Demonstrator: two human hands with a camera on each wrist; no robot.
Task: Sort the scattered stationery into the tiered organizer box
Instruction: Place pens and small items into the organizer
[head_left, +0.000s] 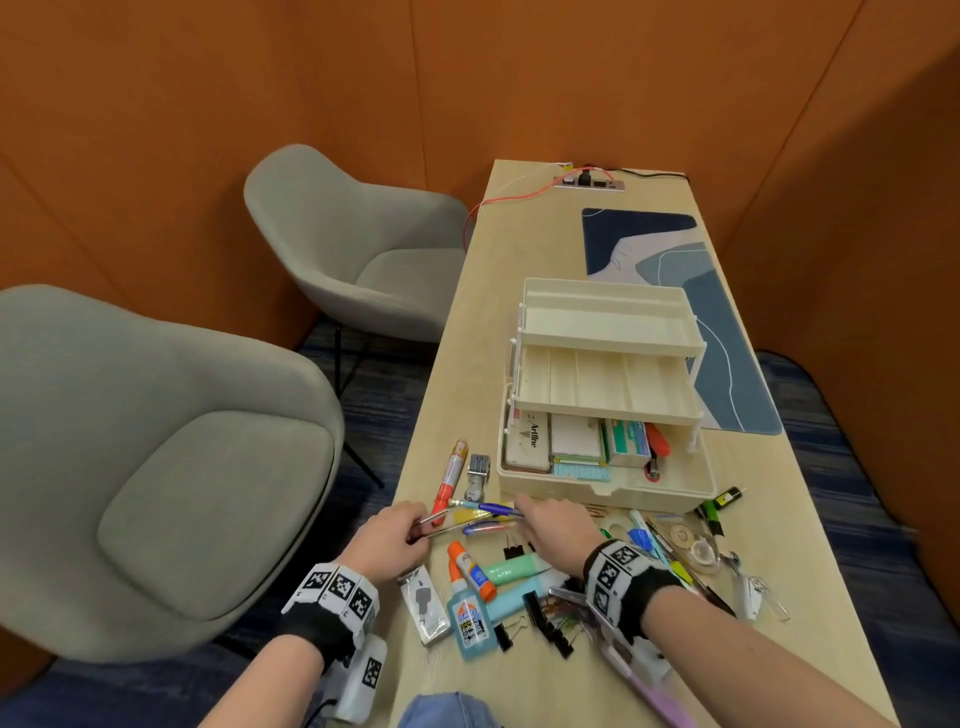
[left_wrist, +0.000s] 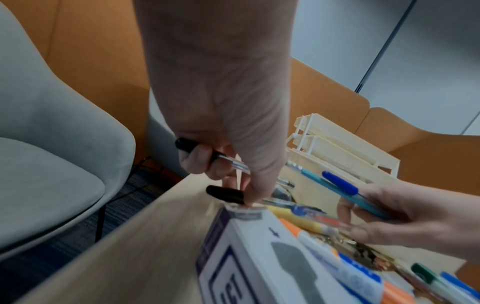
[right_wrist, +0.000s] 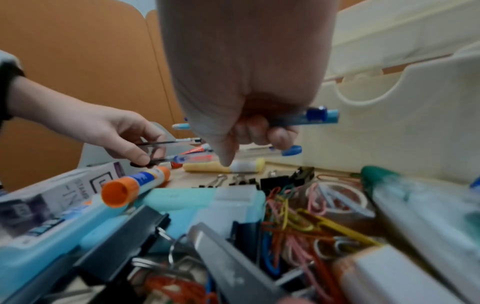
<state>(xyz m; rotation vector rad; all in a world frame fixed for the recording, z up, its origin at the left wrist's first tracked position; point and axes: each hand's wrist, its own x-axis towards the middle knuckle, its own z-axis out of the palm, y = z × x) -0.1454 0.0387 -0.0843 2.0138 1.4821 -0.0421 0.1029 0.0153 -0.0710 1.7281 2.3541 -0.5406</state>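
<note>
Orange walls stand around a long wooden bench (head_left: 810, 571) with two grey chairs (head_left: 171, 467) beside it. On the bench sits the cream organizer box (head_left: 613, 488), its trays swung up and open, with stationery lying in front of it. Just before the box, the left hand (head_left: 387, 540) curls its fingers (left_wrist: 197, 156) round clear pens with black caps (left_wrist: 228, 193). Close by, the right hand (head_left: 558, 530) grips light blue pens (right_wrist: 317, 117).
</note>
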